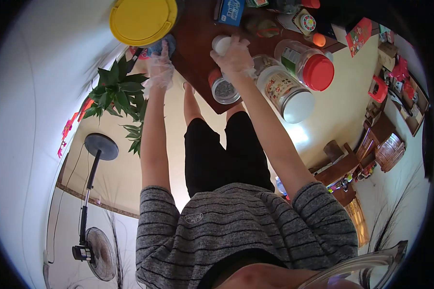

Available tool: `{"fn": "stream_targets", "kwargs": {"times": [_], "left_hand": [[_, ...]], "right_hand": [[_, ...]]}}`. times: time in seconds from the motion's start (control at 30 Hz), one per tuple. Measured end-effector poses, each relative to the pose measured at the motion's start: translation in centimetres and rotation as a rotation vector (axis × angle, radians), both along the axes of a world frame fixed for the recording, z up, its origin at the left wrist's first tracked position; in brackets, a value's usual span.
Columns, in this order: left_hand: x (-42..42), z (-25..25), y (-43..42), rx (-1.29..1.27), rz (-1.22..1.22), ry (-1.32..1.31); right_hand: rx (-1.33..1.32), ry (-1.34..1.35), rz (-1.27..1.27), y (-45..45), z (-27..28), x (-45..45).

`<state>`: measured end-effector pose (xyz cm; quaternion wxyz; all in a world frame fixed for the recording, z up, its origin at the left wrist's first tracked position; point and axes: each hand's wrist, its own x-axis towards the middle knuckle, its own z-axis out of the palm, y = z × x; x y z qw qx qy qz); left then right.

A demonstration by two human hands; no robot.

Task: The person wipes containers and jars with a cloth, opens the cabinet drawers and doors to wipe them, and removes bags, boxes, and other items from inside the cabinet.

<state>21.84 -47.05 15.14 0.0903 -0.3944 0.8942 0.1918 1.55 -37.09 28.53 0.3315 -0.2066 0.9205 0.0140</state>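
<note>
Both of my hands wear clear plastic gloves. My left hand (160, 70) is closed on a crumpled blue cloth (168, 44) beside the table's left edge, just below a yellow round lid (142, 19). Over the brown table (190, 41), my right hand (236, 57) has its fingers round a small white round container (221, 45). Below that hand, a short clear jar (225, 91) lies near the table corner. To its right are a labelled jar with a silver lid (298, 106) and a clear jar with a red lid (318, 72).
At the table's far side are a blue box (231, 11), a bottle with a patterned cap (306, 22) and an orange cap (318, 39). A leafy plant (118, 86) stands left of my left forearm. A fan (101, 253) is at lower left.
</note>
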Motion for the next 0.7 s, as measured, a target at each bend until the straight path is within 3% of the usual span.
{"fn": "stream_targets", "kwargs": {"times": [0.03, 0.1, 0.17, 0.2, 0.23, 0.27, 0.33, 0.37, 0.43, 0.47, 0.53, 0.6, 0.7], "left_hand": [[-0.5, 1.2, 0.2, 0.066, 0.053, 0.025], [-2.0, 4.7, -0.3, 0.429, 0.277, 0.075], [-1.1, 3.6, 0.4, 0.274, 0.242, 0.114], [0.2, 1.5, 1.2, 0.315, 0.302, 0.337], [2.0, -1.9, 2.4, 0.185, 0.245, 0.391], [4.0, -5.5, 3.5, 0.056, 0.188, 0.442], [5.3, -6.5, 4.3, 0.211, 0.309, 0.721], [5.5, -5.2, 5.4, 0.501, 0.490, 0.947], [4.9, -0.3, 5.9, 0.897, 0.898, 1.079], [3.2, 4.8, 4.1, 0.990, 1.126, 0.978], [2.5, 7.0, 2.9, 1.130, 1.394, 0.992], [3.4, 5.6, 2.9, 1.230, 1.472, 1.251], [3.6, 5.4, 2.3, 1.326, 1.382, 1.324]], "right_hand": [[0.001, 0.029, 0.012, 0.3, 0.0, 0.2], [-0.034, 0.065, 0.008, 0.0, 1.1, 0.9], [-0.109, 0.085, -0.022, -0.9, 4.3, 1.6], [-0.267, 0.026, 0.007, -1.6, 6.3, 2.1], [-0.421, -0.034, 0.034, -2.7, 7.7, 2.6], [-0.618, 0.071, 0.136, -3.8, 8.1, 3.1], [-0.863, 0.154, 0.234, -6.5, 9.6, 3.5], [-0.913, 0.130, 0.233, -8.2, 11.1, 3.2], [-0.914, 0.112, 0.272, -10.9, 12.8, 3.2], [-0.864, 0.119, 0.313, -12.1, 13.0, 3.2], [-0.789, 0.220, 0.408, -13.4, 12.0, 3.6], [-0.734, 0.404, 0.511, -13.4, 10.0, 4.5], [-0.897, 0.388, 0.422, -13.2, 9.3, 4.9]]}}
